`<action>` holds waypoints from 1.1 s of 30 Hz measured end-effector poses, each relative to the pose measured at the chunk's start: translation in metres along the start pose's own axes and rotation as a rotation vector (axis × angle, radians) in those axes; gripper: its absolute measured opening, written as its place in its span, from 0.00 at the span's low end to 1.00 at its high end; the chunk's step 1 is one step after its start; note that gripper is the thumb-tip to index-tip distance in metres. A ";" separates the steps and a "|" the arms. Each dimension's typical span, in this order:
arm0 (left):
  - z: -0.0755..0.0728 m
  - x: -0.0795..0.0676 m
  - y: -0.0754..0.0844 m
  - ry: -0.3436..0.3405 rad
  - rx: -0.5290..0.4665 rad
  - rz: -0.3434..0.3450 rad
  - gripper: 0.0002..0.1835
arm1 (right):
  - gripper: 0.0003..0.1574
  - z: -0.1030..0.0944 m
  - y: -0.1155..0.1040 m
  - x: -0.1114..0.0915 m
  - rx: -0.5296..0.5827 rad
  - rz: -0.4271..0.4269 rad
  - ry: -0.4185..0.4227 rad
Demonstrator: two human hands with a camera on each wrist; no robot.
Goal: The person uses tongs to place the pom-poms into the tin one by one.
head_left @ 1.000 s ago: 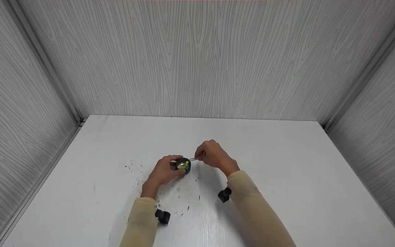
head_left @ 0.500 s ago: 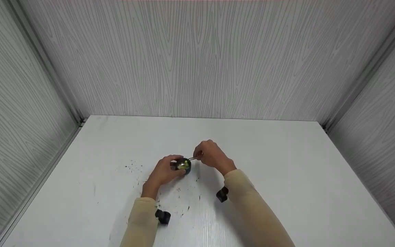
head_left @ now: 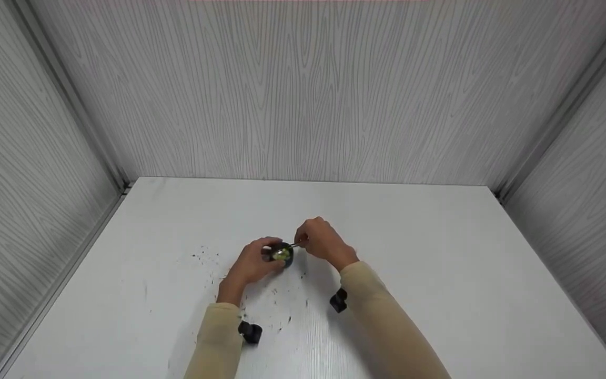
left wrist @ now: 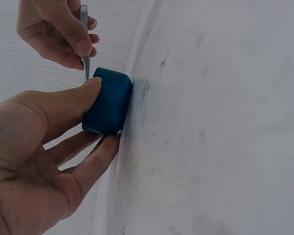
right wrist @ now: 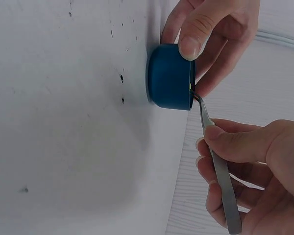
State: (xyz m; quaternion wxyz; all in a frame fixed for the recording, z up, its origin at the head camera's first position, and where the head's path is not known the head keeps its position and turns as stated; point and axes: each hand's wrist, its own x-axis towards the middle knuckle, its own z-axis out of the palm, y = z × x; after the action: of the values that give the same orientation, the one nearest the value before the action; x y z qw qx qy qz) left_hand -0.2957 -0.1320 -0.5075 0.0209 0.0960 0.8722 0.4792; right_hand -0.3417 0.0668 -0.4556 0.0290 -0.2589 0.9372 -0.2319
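Note:
A small blue cup stands on the white table, with yellow-green bits visible inside it in the head view. My left hand grips the cup's side between thumb and fingers. To its right, my right hand pinches a pair of metal tweezers with a bent tip. Those tips reach past the cup's rim into its mouth in the right wrist view, close to a speck of yellow. Whether they pinch a bit cannot be made out. The left wrist view shows the cup's blue wall under my left thumb.
Dark crumbs and specks lie scattered on the white table, left of and in front of the cup. Wood-grain panels close off the back and both sides. A black wrist camera sits by the left sleeve.
My right hand has shifted slightly left toward the cup, and the tweezers' tips now reach in over its rim. The left hand and the cup have stayed in place.

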 end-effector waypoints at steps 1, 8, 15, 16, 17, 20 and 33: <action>0.000 0.000 0.000 0.000 0.003 0.004 0.28 | 0.11 0.000 0.000 0.000 -0.002 -0.002 0.001; 0.000 0.000 -0.001 0.000 -0.006 0.003 0.28 | 0.09 0.001 0.000 0.001 -0.019 -0.034 0.009; 0.001 -0.003 0.001 0.007 0.000 -0.010 0.28 | 0.07 -0.010 0.006 -0.005 -0.001 -0.056 0.050; 0.002 -0.003 0.001 0.009 0.003 -0.011 0.28 | 0.07 -0.013 0.008 -0.007 0.004 -0.057 0.056; 0.002 -0.003 0.001 0.011 0.004 -0.012 0.28 | 0.07 -0.016 0.009 -0.008 0.008 -0.054 0.062; 0.001 -0.003 0.002 0.016 -0.001 -0.018 0.27 | 0.07 -0.024 0.014 -0.012 0.015 -0.050 0.081; 0.001 -0.001 0.000 0.009 0.008 -0.014 0.28 | 0.07 -0.044 0.048 -0.039 0.052 -0.009 0.120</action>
State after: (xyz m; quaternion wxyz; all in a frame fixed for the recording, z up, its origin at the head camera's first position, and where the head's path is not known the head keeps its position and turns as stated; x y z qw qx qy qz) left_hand -0.2944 -0.1319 -0.5080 0.0198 0.0877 0.8749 0.4759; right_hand -0.3384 0.1413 -0.4404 -0.0217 -0.2481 0.9297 -0.2713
